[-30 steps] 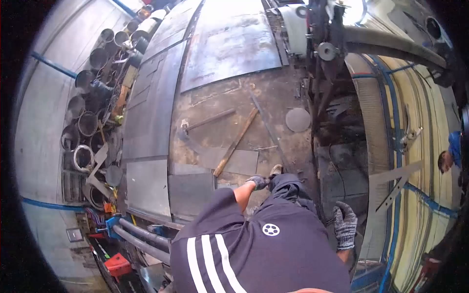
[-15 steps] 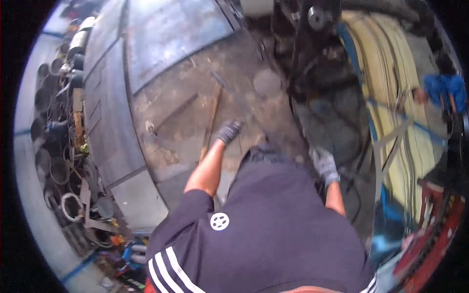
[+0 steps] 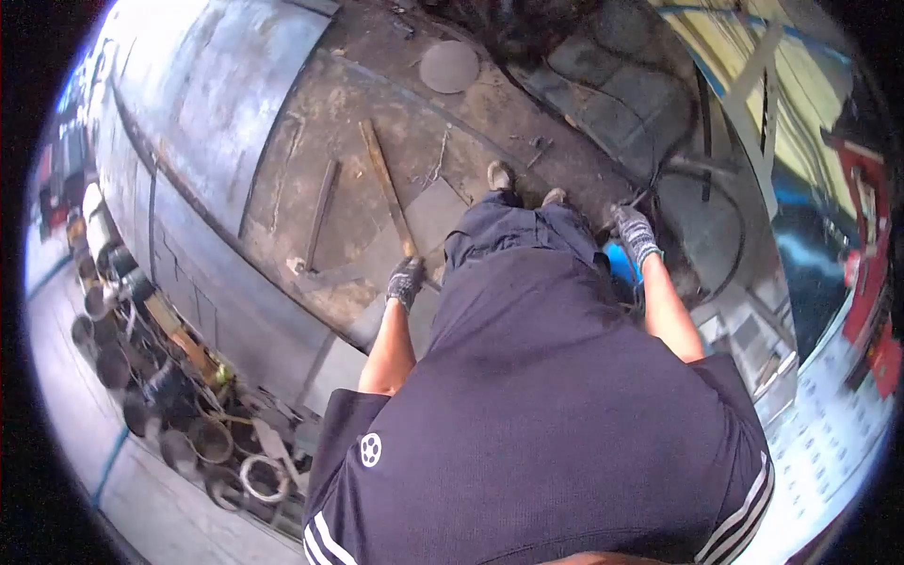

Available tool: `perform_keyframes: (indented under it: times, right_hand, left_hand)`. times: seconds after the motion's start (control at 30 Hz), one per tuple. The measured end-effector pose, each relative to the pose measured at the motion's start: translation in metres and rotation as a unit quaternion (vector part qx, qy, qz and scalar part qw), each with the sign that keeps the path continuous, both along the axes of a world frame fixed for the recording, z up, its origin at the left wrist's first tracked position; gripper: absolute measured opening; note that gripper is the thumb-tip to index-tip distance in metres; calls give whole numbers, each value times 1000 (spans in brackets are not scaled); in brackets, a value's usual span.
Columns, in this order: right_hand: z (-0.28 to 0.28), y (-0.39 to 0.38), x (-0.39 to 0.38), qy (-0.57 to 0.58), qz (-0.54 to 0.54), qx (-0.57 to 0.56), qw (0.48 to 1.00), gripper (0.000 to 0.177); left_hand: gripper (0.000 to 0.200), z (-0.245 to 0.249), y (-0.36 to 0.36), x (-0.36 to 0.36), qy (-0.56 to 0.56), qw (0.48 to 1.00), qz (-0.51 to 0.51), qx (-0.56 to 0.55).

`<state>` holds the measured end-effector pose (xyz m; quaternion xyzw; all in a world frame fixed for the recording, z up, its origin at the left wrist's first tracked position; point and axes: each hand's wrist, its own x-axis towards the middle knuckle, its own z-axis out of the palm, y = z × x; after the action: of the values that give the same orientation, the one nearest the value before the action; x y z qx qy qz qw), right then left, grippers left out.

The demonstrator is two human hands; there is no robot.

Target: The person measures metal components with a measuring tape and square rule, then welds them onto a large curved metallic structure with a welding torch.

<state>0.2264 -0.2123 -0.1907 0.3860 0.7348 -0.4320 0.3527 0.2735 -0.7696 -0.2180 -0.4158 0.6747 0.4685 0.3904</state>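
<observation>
My left hand (image 3: pixel 405 281), in a grey knit glove, hangs beside my left leg with its fingers curled and nothing showing in them. It overlaps the near end of a long wooden strip (image 3: pixel 384 179) on the floor. On the other side, my right hand (image 3: pixel 635 234) wears a similar glove, its fingers closed at a thin dark piece (image 3: pixel 642 199) whose kind I cannot make out. Just below that hand, a blue object (image 3: pixel 621 262) shows beside my trouser leg. A dark narrow bar (image 3: pixel 323 215) lies left of the wooden strip.
Large metal sheets (image 3: pixel 235 85) lie at the upper left. Pipe and ring offcuts (image 3: pixel 209 440) crowd the left side. A round plate (image 3: pixel 449 67) lies on the stained floor ahead. A dark cable (image 3: pixel 739 235) curves at the right, near a red metal frame (image 3: pixel 866 235).
My view has turned and tipped down, bringing my shoes into sight. The left hand now appears at the wooden strip's near end. The right hand has come forward; the person in blue is out of view.
</observation>
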Motion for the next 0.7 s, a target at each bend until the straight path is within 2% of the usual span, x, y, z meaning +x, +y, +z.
perform_keyframes:
  times: [0.03, 0.07, 0.1, 0.17, 0.2, 0.23, 0.27, 0.3, 0.37, 0.4, 0.43, 0.47, 0.5, 0.53, 0.57, 0.6, 0.63, 0.67, 0.7]
  right_hand:
    - [-11, 6, 15, 13, 4, 21, 1000, 43]
    - [-49, 19, 46, 28, -25, 10, 999, 40]
    - [-20, 2, 51, 11, -141, -16, 990, 36]
    - [-36, 4, 88, 21, -186, -50, 981, 32]
    - [-44, 4, 108, 22, -179, -58, 982, 32]
    - [-53, 2, 128, 25, -172, -65, 983, 33]
    - [-70, -1, 151, 76, -98, 28, 992, 34]
    - [-41, -9, 149, 2, -94, 48, 994, 38]
    - [-91, -9, 196, -23, 36, 123, 991, 58]
    - [-102, -15, 217, -25, 15, 127, 991, 58]
    - [-108, -22, 234, 29, 37, 152, 987, 55]
    - [-108, -27, 247, 80, 60, 178, 979, 53]
    - [-96, -30, 249, 76, 38, 188, 979, 53]
    - [-77, -31, 242, 2, 4, 125, 992, 51]
    - [-64, -30, 237, -66, -30, 59, 996, 50]
    - [-66, -32, 242, -61, -48, 67, 995, 50]
    - [-77, -41, 250, -21, -119, 71, 990, 53]
    - [-81, -47, 254, 19, -187, 73, 979, 58]
    - [-73, -45, 252, 29, -196, 79, 977, 58]
  left_hand:
    - [39, -5, 4, -11, 23, 999, 11, 26]
    - [39, 10, 19, -35, 40, 999, 18, 2]
    - [39, 12, 23, -54, 35, 999, -3, 5]
    - [37, 10, 20, -91, 128, 984, -108, 53]
    - [35, 2, 15, -112, 242, 931, -274, 9]
    - [33, -4, 15, -126, 351, 833, -426, -32]
    - [31, 0, 26, -132, 301, 932, -167, 116]
    - [31, 9, 36, -144, 299, 928, -185, 125]
    - [36, 27, 55, -167, 121, 983, -77, 116]
    - [39, 31, 62, -169, 120, 980, -105, 115]
    - [39, 30, 69, -172, 121, 977, -127, 124]
    - [38, 23, 73, -173, 106, 976, -140, 128]
    - [37, 17, 79, -170, 92, 975, -152, 130]
    - [37, 12, 86, -162, 91, 971, -172, 140]
    - [37, 8, 92, -156, 117, 961, -228, 105]
    - [40, 4, 99, -152, 149, 946, -280, 69]
    - [40, -1, 104, -148, 157, 940, -293, 76]
    - [40, -4, 106, -146, 141, 940, -289, 112]
    - [40, -2, 113, -144, 127, 939, -282, 148]
